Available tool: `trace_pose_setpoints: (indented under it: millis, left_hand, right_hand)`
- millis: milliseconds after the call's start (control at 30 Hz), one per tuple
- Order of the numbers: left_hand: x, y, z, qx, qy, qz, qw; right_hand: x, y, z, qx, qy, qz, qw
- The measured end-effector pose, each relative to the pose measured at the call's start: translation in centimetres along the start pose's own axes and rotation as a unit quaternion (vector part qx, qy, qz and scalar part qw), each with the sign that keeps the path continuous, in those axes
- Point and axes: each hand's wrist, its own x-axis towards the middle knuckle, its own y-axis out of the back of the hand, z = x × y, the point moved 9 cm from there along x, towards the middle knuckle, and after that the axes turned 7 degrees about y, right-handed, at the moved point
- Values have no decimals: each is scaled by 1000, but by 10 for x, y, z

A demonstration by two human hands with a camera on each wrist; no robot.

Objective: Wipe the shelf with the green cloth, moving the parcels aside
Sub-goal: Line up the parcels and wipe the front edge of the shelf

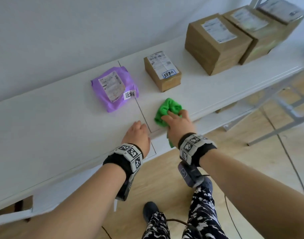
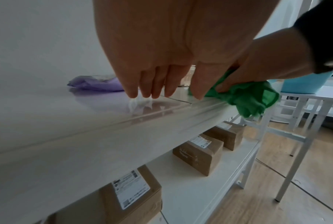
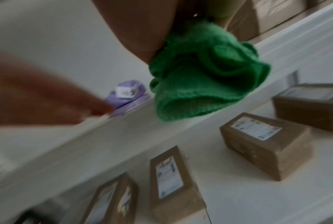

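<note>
The green cloth point(image 1: 166, 109) lies bunched near the front edge of the white shelf point(image 1: 61, 128), and my right hand point(image 1: 178, 121) grips it, one end hanging over the edge point(image 2: 251, 98). My left hand point(image 1: 137, 133) hovers just left of it, fingers point(image 2: 152, 89) straight and pointing down at the shelf top, holding nothing. A purple mailer bag point(image 1: 115, 88) lies behind my left hand. A small brown box point(image 1: 162, 74) sits behind the cloth. In the right wrist view the cloth point(image 3: 200, 75) droops below my palm.
Three large cardboard boxes point(image 1: 215, 42) stand in a row at the shelf's right end. Several more boxes point(image 2: 198, 153) sit on the lower shelf. A blue basin point(image 2: 303, 83) rests on a white rack to the right. A wall backs the shelf.
</note>
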Motion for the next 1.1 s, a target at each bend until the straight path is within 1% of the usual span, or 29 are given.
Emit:
trace_pose_setpoints:
  millis: [67, 133, 200, 333, 400, 433, 467, 500, 567, 600, 633, 667, 700, 733, 800, 867, 933, 967, 1033, 1067, 1100]
  left_hand:
    - [13, 6, 23, 1, 0, 4, 1000]
    - [27, 11, 48, 6, -1, 7, 1000]
    - [38, 11, 72, 9, 4, 4, 1000]
    - [53, 6, 127, 23, 6, -20, 1000]
    - [62, 6, 155, 27, 0, -17, 1000]
    - [68, 8, 168, 25, -2, -13, 1000]
    - [74, 10, 181, 23, -4, -9, 1000]
    - [79, 11, 195, 23, -7, -7, 1000]
    - [90, 12, 221, 30, -13, -4, 999]
    - [94, 12, 234, 36, -16, -3, 999]
    - [98, 11, 247, 43, -23, -4, 999]
    - [103, 10, 260, 51, -31, -5, 998]
    - [106, 8, 272, 58, -38, -8, 998]
    - [109, 6, 282, 64, -45, -14, 997]
    - [116, -3, 299, 86, -53, -37, 994]
    - [121, -13, 309, 120, -56, -67, 989]
    - [125, -19, 313, 162, -55, -79, 982]
    - [126, -19, 313, 185, -54, -79, 978]
    - [127, -18, 315, 219, -59, -74, 971]
    - [126, -16, 317, 230, -60, -71, 969]
    - [126, -13, 319, 238, -62, -66, 967]
  right_hand:
    - [-9, 1, 7, -4, 61, 5, 998]
    - [-5, 17, 42, -6, 67, 18, 998]
    - [7, 38, 93, -5, 32, 33, 999]
    - [31, 73, 212, 35, -65, 58, 996]
    - [38, 87, 250, 40, -104, 81, 990]
    - [42, 90, 256, 38, -108, 83, 990]
    - [44, 89, 252, 31, -94, 73, 992]
    - [44, 84, 240, 19, -61, 54, 996]
    - [37, 65, 215, 8, 43, 39, 998]
    - [30, 56, 210, 12, 88, 27, 996]
    - [24, 51, 216, 17, 114, 11, 993]
    - [23, 54, 233, 24, 116, 4, 993]
    - [25, 64, 255, 27, 98, 7, 995]
    - [26, 77, 281, 29, 65, 19, 997]
    - [32, 106, 340, 24, -20, 45, 998]
    - [39, 128, 396, 18, -95, 46, 994]
    - [45, 143, 431, 27, -146, 50, 988]
    - [48, 147, 436, 33, -163, 54, 985]
    - [52, 148, 417, 26, -167, 53, 984]
    - [53, 144, 397, 26, -147, 51, 987]
    - [53, 138, 373, 29, -113, 51, 992]
